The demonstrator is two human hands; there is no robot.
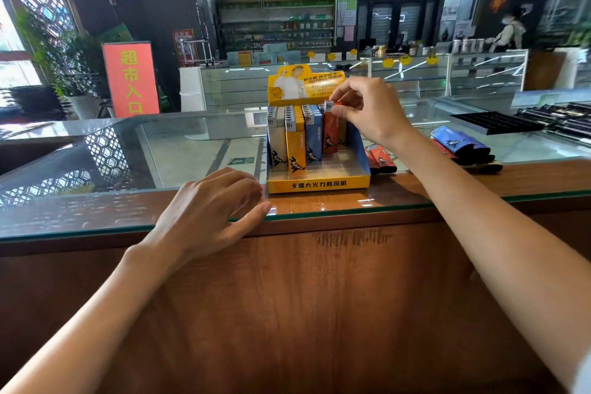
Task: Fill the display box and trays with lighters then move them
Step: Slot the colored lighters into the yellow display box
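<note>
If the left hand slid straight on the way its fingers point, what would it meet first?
Probably the yellow display box, at its near left corner; the left hand rests just short of it, though depth is unclear.

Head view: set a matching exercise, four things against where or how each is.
Things: 1 left hand; 2 right hand; 3 loose orange lighters; 4 black tray.
States: A far right on the counter; B pinches an upright orange lighter in the display box; C rests on the counter edge; D lie just right of the box.
Pairs: 1-C, 2-B, 3-D, 4-A.
</note>
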